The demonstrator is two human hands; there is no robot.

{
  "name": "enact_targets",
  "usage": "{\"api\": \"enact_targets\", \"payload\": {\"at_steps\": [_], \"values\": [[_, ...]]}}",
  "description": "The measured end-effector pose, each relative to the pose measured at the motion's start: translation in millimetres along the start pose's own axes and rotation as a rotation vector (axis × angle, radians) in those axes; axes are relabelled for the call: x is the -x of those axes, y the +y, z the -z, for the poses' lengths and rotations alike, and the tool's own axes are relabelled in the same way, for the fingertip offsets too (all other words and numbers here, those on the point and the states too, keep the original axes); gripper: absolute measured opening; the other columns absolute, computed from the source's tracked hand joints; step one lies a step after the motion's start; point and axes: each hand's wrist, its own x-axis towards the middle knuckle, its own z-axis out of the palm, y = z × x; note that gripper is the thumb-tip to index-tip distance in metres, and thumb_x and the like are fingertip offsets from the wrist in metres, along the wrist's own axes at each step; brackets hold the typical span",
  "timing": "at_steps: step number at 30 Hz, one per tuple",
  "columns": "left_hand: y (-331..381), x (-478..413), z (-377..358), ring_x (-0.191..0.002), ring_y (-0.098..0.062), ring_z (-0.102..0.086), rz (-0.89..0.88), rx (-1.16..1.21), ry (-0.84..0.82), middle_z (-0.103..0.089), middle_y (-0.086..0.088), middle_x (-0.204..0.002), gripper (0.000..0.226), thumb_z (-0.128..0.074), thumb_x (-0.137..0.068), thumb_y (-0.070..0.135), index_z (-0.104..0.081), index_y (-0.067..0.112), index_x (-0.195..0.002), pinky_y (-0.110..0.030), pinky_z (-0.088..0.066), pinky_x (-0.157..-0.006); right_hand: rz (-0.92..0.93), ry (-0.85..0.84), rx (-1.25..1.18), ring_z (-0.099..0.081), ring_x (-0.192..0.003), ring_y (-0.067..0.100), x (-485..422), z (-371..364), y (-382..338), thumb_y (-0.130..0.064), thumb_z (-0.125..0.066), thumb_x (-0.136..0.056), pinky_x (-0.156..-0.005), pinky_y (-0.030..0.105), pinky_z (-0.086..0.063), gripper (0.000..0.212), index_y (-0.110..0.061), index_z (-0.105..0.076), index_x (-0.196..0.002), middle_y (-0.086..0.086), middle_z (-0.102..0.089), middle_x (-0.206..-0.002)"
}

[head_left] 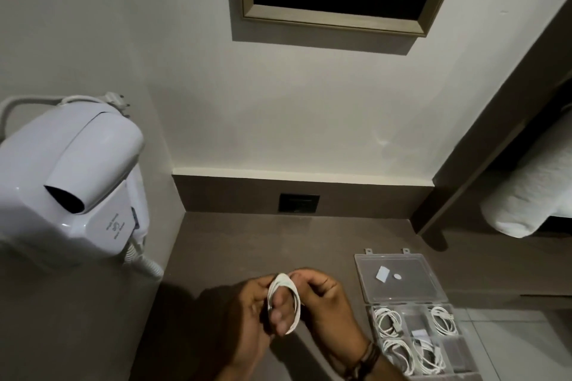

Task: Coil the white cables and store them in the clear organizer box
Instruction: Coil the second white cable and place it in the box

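A white wall-mounted plastic hair dryer [68, 176] fills the left of the frame. At lower right on the brown countertop [247, 241], the clear plastic organizer box [414, 315] lies open with coiled white cables in several compartments. At bottom centre, the left hand [250, 312] and right hand [322, 300] pinch a looped white cable [286, 303] wound around the left fingers

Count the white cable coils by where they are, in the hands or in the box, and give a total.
White coiled cable held in both hands: 1
White coiled cables in the clear plastic organizer box: 4, at
Total: 5
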Motion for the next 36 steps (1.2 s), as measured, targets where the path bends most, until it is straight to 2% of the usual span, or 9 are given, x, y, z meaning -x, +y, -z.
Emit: {"api": "enact_targets", "payload": {"at_steps": [2, 6, 11, 18, 21, 24, 30, 34, 36], "values": [[-9.1, -2.9, -5.9, -0.036, -0.011, -0.035, -0.055, 0.187, 0.119, -0.039, 0.000, -0.041, 0.025, -0.042, -0.067, 0.026, -0.051, 0.015, -0.047, -0.021, -0.037, -0.035, -0.052, 0.047, -0.073, -0.069, -0.068, 0.017, 2.5, -5.6, 9.0, -0.025, -0.079, -0.087, -0.064, 0.026, -0.058, 0.019, -0.006, -0.081, -0.086, 0.014, -0.077, -0.081], [-16.4, -11.5, -7.9, -0.036, -0.010, -0.031, -0.076, 0.259, 0.291, -0.034, -0.001, -0.043, 0.036, -0.030, -0.083, 0.013, -0.045, 0.012, -0.050, -0.019, -0.033, -0.033, -0.086, 0.021, -0.050, -0.071, -0.077, 0.019, 5.5, -3.1, 14.6, -0.010, -0.055, -0.102, -0.072, 0.028, -0.059, 0.026, -0.004, -0.080, -0.103, 0.015, -0.078, -0.088], [-19.5, -17.4, -12.0, -0.040, -0.017, -0.034, -0.068, 0.045, 0.343, -0.032, -0.004, -0.046, 0.039, -0.028, -0.091, 0.010, -0.040, 0.010, -0.055, -0.023, -0.034, -0.041, -0.116, -0.003, -0.101, -0.065, -0.080, 0.021, 10.8, 1.9, 15.0, -0.024, -0.056, -0.095, -0.080, 0.028, -0.054, 0.033, -0.006, -0.077, -0.112, 0.014, -0.070, -0.084], [-34.2, -15.9, -6.3, -0.040, -0.020, -0.035, -0.101, -0.142, 0.444, -0.036, -0.007, -0.042, 0.038, -0.033, -0.087, 0.009, -0.045, 0.006, -0.050, -0.031, -0.037, -0.051, -0.055, -0.060, -0.107, -0.071, -0.076, 0.018, 15.4, 11.7, 25.1, -0.004, -0.059, -0.089, -0.075, 0.028, -0.058, 0.034, -0.009, -0.076, -0.119, 0.013, -0.077, -0.088], [-46.1, -15.2, -1.1, -0.038, -0.021, -0.039, -0.105, -0.241, 0.499, -0.040, -0.010, -0.041, 0.042, -0.036, -0.087, 0.007, -0.051, 0.009, -0.048, -0.026, -0.039, -0.040, 0.014, -0.043, 0.026, -0.062, -0.062, 0.010, 17.1, 10.2, 33.5, 0.005, -0.055, -0.095, -0.070, 0.025, -0.055, 0.033, -0.012, -0.078, -0.111, 0.005, -0.071, -0.072], [-58.2, -14.0, 9.0, -0.038, -0.020, -0.044, -0.096, -0.349, 0.519, -0.044, -0.009, -0.042, 0.039, -0.040, -0.082, 0.016, -0.056, 0.013, -0.047, -0.024, -0.039, -0.037, 0.065, -0.025, 0.092, -0.064, -0.065, 0.011, 19.4, 11.7, 40.8, 0.016, -0.052, -0.098, -0.069, 0.025, -0.055, 0.040, -0.012, -0.079, -0.109, 0.005, -0.072, -0.072], [-69.6, -10.8, 23.2, -0.048, -0.015, -0.050, -0.057, -0.542, 0.291, -0.052, 0.002, -0.046, 0.025, -0.046, -0.069, 0.034, -0.064, 0.022, -0.057, -0.029, -0.043, -0.048, 0.094, 0.020, 0.113, -0.065, -0.068, 0.020, 23.5, 26.6, 56.5, 0.015, -0.057, -0.097, -0.068, 0.033, -0.057, 0.037, -0.012, -0.080, -0.109, 0.012, -0.075, -0.078], [-75.4, -3.6, 10.1, -0.053, -0.013, -0.049, -0.079, -0.632, 0.375, -0.051, 0.002, -0.051, 0.021, -0.044, -0.072, 0.035, -0.053, 0.021, -0.059, -0.042, -0.044, -0.056, 0.158, 0.145, 0.137, -0.073, -0.075, 0.018, 28.0, 30.5, 71.1, 0.016, -0.058, -0.096, -0.069, 0.026, -0.058, 0.042, -0.017, -0.081, -0.109, 0.012, -0.081, -0.089], [-79.8, 4.6, 5.0, -0.064, -0.012, -0.057, -0.070, -0.740, 0.467, -0.058, 0.006, -0.062, 0.026, -0.042, -0.080, 0.042, -0.061, 0.025, -0.073, -0.044, -0.051, -0.068, 0.179, 0.192, 0.195, -0.078, -0.087, 0.020, 28.0, 28.6, 75.0, 0.015, -0.061, -0.095, -0.076, 0.026, -0.060, 0.043, -0.022, -0.081, -0.107, 0.012, -0.082, -0.096]]}}
